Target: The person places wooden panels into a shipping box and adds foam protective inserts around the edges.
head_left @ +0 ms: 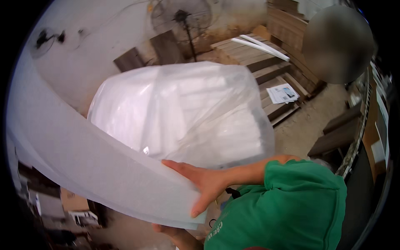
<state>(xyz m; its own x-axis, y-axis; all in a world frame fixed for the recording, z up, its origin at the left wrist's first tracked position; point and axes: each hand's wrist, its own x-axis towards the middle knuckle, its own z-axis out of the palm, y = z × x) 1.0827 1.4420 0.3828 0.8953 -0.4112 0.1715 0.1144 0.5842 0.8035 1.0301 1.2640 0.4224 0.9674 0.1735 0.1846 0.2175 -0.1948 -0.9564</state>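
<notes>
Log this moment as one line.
right hand: on white sheet, near its end | left hand: at sheet's lower edge, mostly hidden | beyond: plastic-covered white bundle, stacked brown boards, fan

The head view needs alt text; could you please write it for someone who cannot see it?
A person's right hand spreads over one end of a long white sheet, with the left hand at its lower edge. Behind are a plastic-wrapped white bundle, stacked wooden boards and a fan.
</notes>
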